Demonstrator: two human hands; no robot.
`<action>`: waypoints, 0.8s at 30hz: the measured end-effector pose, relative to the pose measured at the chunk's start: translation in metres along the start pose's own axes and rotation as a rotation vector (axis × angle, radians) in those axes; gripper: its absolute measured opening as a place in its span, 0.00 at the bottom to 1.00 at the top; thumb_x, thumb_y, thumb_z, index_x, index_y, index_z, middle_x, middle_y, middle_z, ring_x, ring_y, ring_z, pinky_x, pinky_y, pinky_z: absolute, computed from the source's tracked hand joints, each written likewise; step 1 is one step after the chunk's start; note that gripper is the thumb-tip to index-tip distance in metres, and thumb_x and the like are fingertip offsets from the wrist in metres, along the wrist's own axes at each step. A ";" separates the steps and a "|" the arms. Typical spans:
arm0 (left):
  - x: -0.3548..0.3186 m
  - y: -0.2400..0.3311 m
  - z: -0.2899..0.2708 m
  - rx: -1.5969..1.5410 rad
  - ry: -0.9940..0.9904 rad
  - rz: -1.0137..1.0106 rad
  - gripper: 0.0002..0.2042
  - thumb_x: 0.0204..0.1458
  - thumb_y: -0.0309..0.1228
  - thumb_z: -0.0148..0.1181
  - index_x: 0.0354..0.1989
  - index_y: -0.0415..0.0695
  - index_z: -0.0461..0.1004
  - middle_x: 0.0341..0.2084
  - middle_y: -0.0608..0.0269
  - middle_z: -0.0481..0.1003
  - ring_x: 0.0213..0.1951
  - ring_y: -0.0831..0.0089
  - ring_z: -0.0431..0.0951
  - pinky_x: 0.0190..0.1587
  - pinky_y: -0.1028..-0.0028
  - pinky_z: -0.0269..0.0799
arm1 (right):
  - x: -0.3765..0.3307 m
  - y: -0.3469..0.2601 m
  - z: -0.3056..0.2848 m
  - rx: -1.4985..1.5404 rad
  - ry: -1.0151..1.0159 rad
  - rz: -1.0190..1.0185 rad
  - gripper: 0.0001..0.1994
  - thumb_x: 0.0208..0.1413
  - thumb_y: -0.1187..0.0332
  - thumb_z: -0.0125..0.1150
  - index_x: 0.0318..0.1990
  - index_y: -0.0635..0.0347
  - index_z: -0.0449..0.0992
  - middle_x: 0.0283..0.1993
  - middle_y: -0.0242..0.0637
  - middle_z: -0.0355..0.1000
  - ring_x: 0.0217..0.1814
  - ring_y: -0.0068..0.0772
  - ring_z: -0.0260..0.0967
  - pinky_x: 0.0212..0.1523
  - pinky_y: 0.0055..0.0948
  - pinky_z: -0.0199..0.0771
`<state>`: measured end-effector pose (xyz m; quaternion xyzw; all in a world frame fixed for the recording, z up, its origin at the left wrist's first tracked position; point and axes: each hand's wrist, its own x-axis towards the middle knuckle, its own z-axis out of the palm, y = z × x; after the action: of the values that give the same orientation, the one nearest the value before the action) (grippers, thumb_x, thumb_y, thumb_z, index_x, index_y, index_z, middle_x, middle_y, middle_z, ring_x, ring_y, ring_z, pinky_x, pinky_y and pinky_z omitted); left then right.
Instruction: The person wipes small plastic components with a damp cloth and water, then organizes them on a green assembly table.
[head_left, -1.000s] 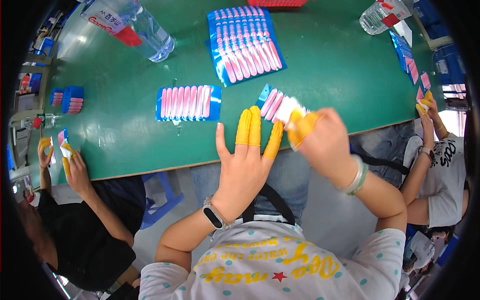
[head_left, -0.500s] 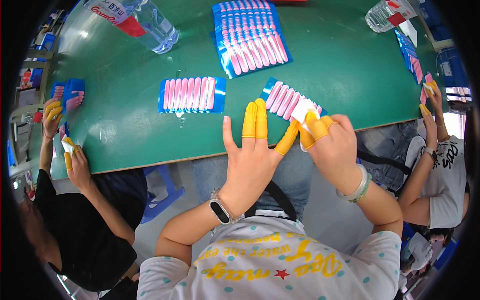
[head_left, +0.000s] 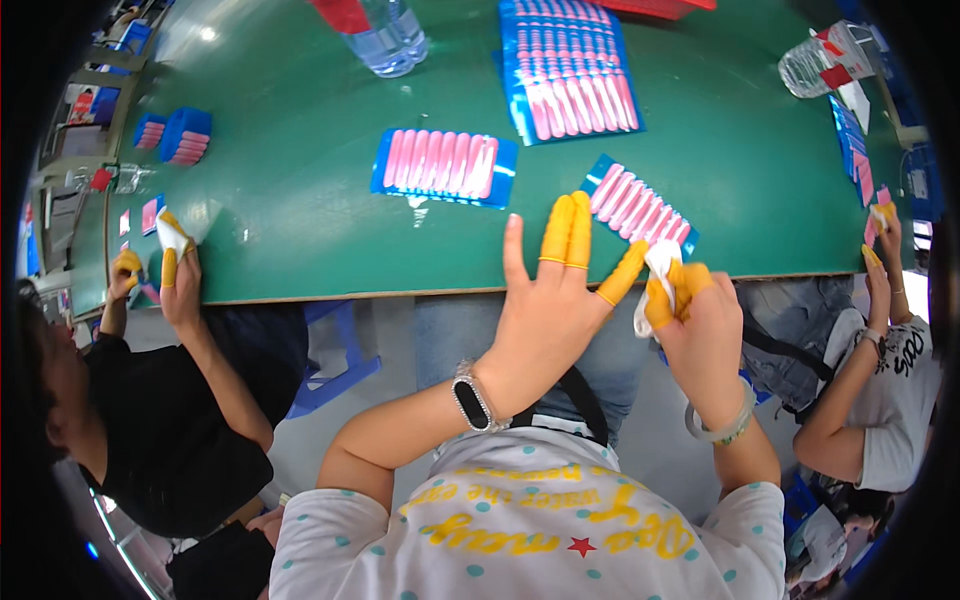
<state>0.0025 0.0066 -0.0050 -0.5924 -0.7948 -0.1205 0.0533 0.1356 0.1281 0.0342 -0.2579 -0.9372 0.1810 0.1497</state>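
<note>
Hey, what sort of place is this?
Likely a factory workshop: there's a green worktable, blue cards with rows of pink strips, and co-workers on both sides wearing yellow finger covers.

We recognise a workshop: workers [head_left: 170, 430] sit side by side along one long green table [head_left: 280, 220], yellow finger cots [head_left: 555, 235] cover some fingers, and similar blue-and-pink pieces [head_left: 640, 205] lie at each place.

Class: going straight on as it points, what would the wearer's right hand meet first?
Beyond the white cloth it holds, the right hand would likely meet the nearest blue card of pink strips, though depth is hard to judge.
</note>
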 end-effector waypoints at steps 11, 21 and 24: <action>-0.025 -0.062 -0.059 -0.052 -0.112 -0.303 0.43 0.44 0.59 0.66 0.70 0.58 0.60 0.69 0.40 0.52 0.70 0.37 0.46 0.65 0.30 0.31 | -0.001 0.041 0.005 0.503 0.258 0.045 0.09 0.50 0.76 0.71 0.37 0.66 0.77 0.33 0.35 0.69 0.29 0.21 0.64 0.29 0.19 0.64; -0.037 -0.108 -0.046 0.099 -0.048 -0.393 0.35 0.51 0.65 0.55 0.67 0.66 0.66 0.70 0.36 0.50 0.72 0.38 0.44 0.65 0.32 0.27 | 0.024 0.073 0.037 0.687 0.529 0.151 0.10 0.59 0.75 0.66 0.45 0.68 0.74 0.38 0.32 0.75 0.36 0.18 0.72 0.38 0.19 0.73; -0.038 -0.108 -0.047 0.094 -0.107 -0.413 0.34 0.52 0.64 0.55 0.67 0.64 0.67 0.70 0.38 0.50 0.72 0.39 0.44 0.66 0.32 0.25 | 0.023 0.070 0.042 0.553 0.520 0.146 0.10 0.59 0.75 0.65 0.45 0.68 0.74 0.38 0.33 0.75 0.36 0.19 0.73 0.39 0.20 0.74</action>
<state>-0.0927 -0.0695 0.0175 -0.4194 -0.9057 -0.0602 0.0129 0.1307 0.1857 -0.0284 -0.3111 -0.7628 0.3657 0.4332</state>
